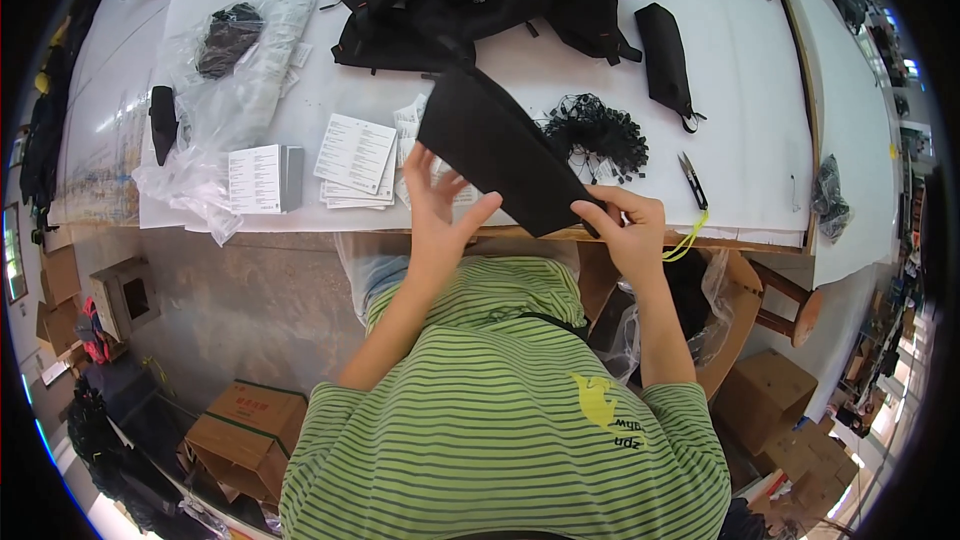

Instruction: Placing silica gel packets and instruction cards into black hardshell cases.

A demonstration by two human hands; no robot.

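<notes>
A flat black fabric pouch point(500, 155) is held up at a slant over the front edge of the table. My right hand point(632, 230) pinches its lower right corner between thumb and fingers. At the pouch's lower left side, my left hand point(440, 208) has its fingers spread and its thumb apart. Some left fingertips reach the pouch's edge; whether they touch it I cannot tell. Behind the pouch lies a tangle of black cords with small tabs point(600, 135). Stacks of white printed cards point(357, 152) lie left of it, partly hidden by my left hand.
Black bags point(490, 0) are heaped at the table's far side. A slim black pouch point(664, 60) and thread snips point(692, 182) with a yellow cord lie to the right. Clear plastic bags point(235, 90) cover the left. Cardboard boxes point(250, 430) and a wooden stool point(790, 305) stand below.
</notes>
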